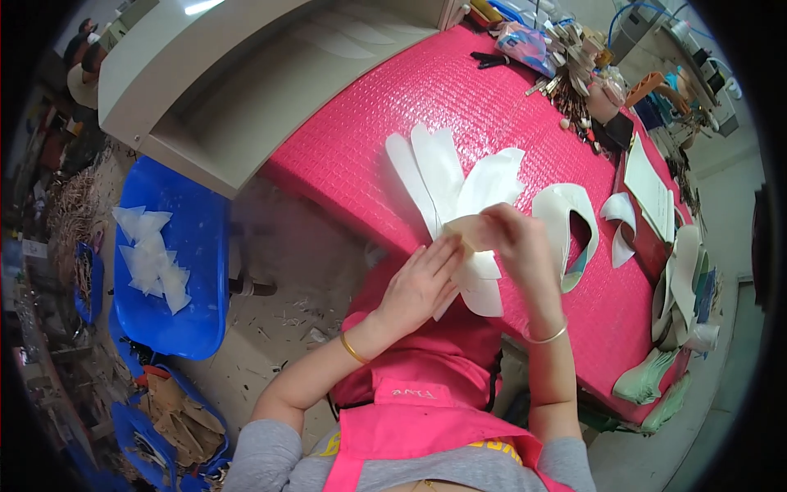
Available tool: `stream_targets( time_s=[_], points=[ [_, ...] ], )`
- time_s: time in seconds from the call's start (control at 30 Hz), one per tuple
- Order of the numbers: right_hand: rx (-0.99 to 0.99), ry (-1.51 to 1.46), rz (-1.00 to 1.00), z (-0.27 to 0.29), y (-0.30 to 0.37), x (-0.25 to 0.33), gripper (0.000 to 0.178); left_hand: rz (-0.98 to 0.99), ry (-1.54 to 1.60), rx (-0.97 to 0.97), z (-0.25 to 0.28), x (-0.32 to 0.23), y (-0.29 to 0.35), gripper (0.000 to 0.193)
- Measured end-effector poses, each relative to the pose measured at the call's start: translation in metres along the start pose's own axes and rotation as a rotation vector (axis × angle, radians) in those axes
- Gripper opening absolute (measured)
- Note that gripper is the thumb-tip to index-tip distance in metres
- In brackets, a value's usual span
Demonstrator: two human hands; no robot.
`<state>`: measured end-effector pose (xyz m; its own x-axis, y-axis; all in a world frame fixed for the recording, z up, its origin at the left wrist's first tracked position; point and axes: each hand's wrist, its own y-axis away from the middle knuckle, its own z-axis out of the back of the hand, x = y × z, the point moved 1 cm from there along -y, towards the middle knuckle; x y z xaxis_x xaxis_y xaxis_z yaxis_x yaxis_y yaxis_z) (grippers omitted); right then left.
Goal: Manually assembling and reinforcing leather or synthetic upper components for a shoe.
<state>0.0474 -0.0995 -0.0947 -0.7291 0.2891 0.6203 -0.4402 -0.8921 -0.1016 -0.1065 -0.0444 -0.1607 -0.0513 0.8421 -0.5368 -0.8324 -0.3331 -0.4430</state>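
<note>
At the near edge of the pink table several white cut pieces, like shoe-upper parts, lie fanned out and overlapping. My left hand rests on them with its fingers stretched out and lying flat, the fingertips touching a small beige sheet piece. The other side of that piece is pinched between the fingers of my right hand, which holds it raised over the white ones. Below the hands, rounded white ends stick out past the table edge. My fingers partly hide the beige piece.
A ring-shaped white upper and a curved white piece lie to the right on the pink table. Tools and brushes crowd its far end. A beige machine housing and a blue tray with translucent pieces stand left.
</note>
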Motion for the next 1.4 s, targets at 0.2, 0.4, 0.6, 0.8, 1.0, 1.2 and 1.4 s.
stream_targets(
  time_s=[0.2, 0.4, 0.6, 0.8, 1.0, 1.2, 1.4],
  points=[
    [-0.017, -0.137, -0.143, 0.030, -0.032, -0.032, 0.010, 0.124, -0.077, 0.012, -0.013, -0.001, -0.002, 0.043],
    [-0.211, 0.008, 0.053, 0.106, -0.063, -0.025, 0.012, 0.121, -0.038, 0.008, -0.034, -0.008, -0.034, 0.035],
    [-0.369, 0.012, 0.173, 0.144, -0.067, 0.025, 0.015, 0.177, 0.393, 0.204, -0.033, 0.012, -0.071, 0.029],
    [0.340, 0.042, 0.471, 0.059, -0.001, 0.062, 0.037, 0.650, 1.550, -0.125, 0.043, 0.033, -0.101, 0.029],
    [0.531, -0.308, -0.188, -0.003, -0.046, 0.041, 0.048, 0.721, 1.467, -0.481, 0.064, 0.075, -0.071, 0.024],
    [0.652, -0.611, -0.025, -0.092, -0.141, 0.100, 0.021, 0.636, 1.305, -0.988, 0.137, 0.150, -0.045, 0.030],
    [0.597, -0.806, 0.002, -0.218, -0.210, 0.151, 0.018, 0.870, 0.980, -1.092, 0.127, 0.123, 0.029, 0.043]
  ],
)
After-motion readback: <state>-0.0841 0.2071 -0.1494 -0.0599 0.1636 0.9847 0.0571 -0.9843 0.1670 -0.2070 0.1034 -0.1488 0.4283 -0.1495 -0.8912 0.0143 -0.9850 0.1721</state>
